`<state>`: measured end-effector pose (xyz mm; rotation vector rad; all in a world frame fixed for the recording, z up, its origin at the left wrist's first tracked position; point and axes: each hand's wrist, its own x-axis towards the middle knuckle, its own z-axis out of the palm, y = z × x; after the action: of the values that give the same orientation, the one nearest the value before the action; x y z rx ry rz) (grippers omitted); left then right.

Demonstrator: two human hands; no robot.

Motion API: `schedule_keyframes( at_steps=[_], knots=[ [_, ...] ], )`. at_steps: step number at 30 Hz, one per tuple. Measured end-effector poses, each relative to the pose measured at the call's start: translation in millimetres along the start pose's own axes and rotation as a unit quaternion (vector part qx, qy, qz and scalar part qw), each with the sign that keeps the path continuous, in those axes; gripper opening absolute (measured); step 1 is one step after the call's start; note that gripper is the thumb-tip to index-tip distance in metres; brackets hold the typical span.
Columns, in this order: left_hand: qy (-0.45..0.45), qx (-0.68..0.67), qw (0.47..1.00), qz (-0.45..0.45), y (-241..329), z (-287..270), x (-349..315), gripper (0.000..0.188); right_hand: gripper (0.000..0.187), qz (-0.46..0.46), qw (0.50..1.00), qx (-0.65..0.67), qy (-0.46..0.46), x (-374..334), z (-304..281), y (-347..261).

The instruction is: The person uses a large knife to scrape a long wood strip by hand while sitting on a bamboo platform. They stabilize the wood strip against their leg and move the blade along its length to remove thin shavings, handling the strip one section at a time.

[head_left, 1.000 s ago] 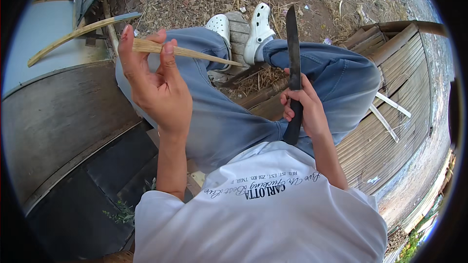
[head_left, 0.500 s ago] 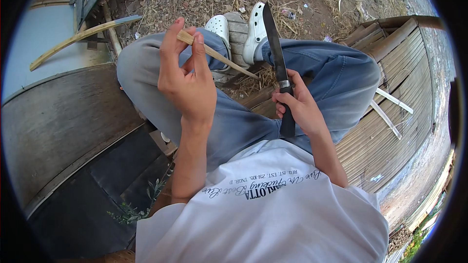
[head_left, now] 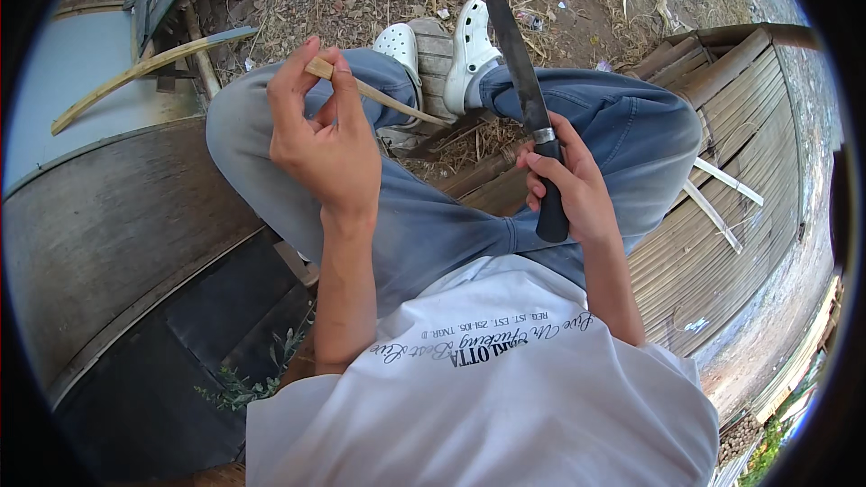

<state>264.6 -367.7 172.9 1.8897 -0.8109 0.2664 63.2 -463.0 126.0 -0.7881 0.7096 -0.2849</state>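
Between the thumb and fingers of my left hand [head_left: 323, 140] is a pale wooden stick [head_left: 388, 100], its thick end up near the fingertips and its thinner end slanting down to the right. My right hand [head_left: 577, 185] is wrapped round the black handle of a large knife [head_left: 520, 63]. Its long dark blade points up and away, with a metal collar where it meets the handle. Stick and blade are apart. Both hands are held over my lap, above my blue trousers.
White clogs [head_left: 472, 50] rest by a wooden block [head_left: 435, 59] on littered ground. A slatted bamboo bench [head_left: 731, 171] lies to the right, bearing two pale strips [head_left: 713, 215]. Leftward are a curved bamboo strip [head_left: 144, 70], a brown board [head_left: 117, 207] and a black surface [head_left: 144, 397].
My left hand with the stick has moved a little left. My right hand and the knife have shifted slightly right, so the two are farther apart.
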Motion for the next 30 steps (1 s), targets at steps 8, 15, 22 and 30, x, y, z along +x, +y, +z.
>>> schedule_keyframes(
  at_steps=[8,15,22,30],
  knots=[
    [0.023,0.005,0.999,0.027,-4.9,5.2,-3.6,0.031,0.048,0.04,0.999,-0.033,-0.008,0.8,9.2,-6.4],
    [0.004,-0.028,0.999,0.017,-2.7,-1.1,1.5,0.021,0.048,0.04,0.997,-0.07,-0.01,3.3,19.2,-3.4],
    [-0.079,-0.087,0.992,-0.054,-4.6,-36.9,16.0,0.018,0.044,0.023,0.993,-0.113,-0.012,2.7,29.9,-4.7],
    [-0.156,-0.174,0.961,-0.149,-11.7,-57.0,23.2,0.015,0.038,-0.026,0.956,-0.287,-0.056,3.2,97.7,-11.8]
  ],
)
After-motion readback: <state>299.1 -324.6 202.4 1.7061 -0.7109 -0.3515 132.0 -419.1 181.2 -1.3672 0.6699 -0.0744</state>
